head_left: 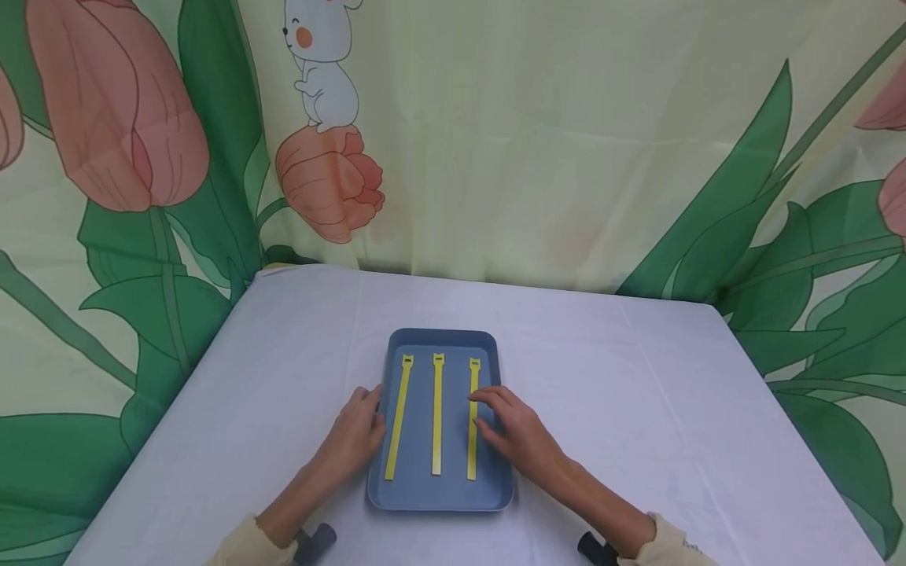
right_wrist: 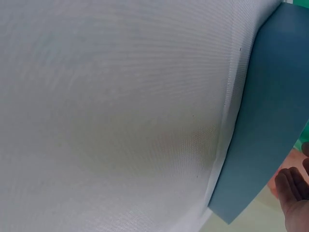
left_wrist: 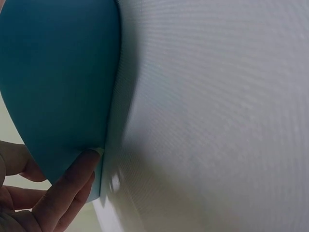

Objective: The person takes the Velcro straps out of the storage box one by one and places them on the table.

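Observation:
A blue-grey rectangular tray lies on the cloth with its short side towards me. Three flat yellow cable straps with slotted heads lie lengthwise in it: a slanted left one, a middle one and a right one. My left hand grips the tray's left side; in the left wrist view its fingers press on the outer wall. Over the right rim reaches my right hand, thumb and fingers apart, overlapping the right strap. In the right wrist view its fingers show beyond the tray wall.
A white cloth covers the table around the tray. Behind the table hangs a curtain printed with tulips and a white animal. Dark wrist-camera mounts show at both forearms.

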`<act>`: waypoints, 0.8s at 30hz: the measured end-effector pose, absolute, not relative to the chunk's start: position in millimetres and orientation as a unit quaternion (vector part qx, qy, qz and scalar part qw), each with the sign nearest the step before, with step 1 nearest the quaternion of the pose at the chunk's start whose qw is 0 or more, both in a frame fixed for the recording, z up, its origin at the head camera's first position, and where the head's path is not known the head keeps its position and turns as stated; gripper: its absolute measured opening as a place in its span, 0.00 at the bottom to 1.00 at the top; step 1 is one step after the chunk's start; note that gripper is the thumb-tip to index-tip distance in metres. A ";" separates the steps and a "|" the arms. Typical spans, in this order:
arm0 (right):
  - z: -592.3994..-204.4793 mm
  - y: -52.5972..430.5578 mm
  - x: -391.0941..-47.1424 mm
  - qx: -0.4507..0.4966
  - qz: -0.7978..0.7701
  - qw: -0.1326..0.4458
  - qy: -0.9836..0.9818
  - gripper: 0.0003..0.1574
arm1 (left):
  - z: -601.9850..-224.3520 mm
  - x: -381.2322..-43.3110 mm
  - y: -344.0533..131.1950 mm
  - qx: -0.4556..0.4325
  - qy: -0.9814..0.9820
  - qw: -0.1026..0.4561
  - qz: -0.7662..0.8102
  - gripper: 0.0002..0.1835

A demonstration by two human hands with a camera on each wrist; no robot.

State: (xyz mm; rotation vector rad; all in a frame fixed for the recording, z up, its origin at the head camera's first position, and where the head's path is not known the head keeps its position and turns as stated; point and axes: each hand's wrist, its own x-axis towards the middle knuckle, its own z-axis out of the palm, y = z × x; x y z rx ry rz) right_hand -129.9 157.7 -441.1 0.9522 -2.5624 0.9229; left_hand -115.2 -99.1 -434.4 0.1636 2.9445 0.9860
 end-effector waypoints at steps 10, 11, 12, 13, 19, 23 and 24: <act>-437.3 156.2 -131.3 0.331 0.319 0.127 -0.879 0.25 | -434.5 -117.6 -98.8 0.050 0.948 0.017 0.312 0.28; -436.9 156.0 -131.3 0.332 0.319 0.128 -0.879 0.25 | -434.7 -117.7 -98.8 0.052 0.949 0.014 0.312 0.28; -436.7 155.7 -131.4 0.332 0.319 0.128 -0.879 0.25 | -434.9 -117.8 -98.7 0.053 0.948 0.012 0.312 0.28; -436.4 155.5 -131.2 0.332 0.320 0.127 -0.878 0.25 | -435.1 -117.9 -98.7 0.054 0.948 0.010 0.313 0.28; -435.7 153.7 -130.6 0.335 0.321 0.121 -0.878 0.26 | -435.6 -117.3 -98.5 0.051 0.948 0.006 0.313 0.28; -433.8 152.6 -130.7 0.331 0.320 0.119 -0.880 0.27 | -435.4 -117.2 -99.2 0.052 0.948 0.002 0.314 0.28; -433.5 152.3 -130.8 0.330 0.321 0.119 -0.880 0.27 | -435.4 -117.2 -99.4 0.052 0.948 0.001 0.314 0.28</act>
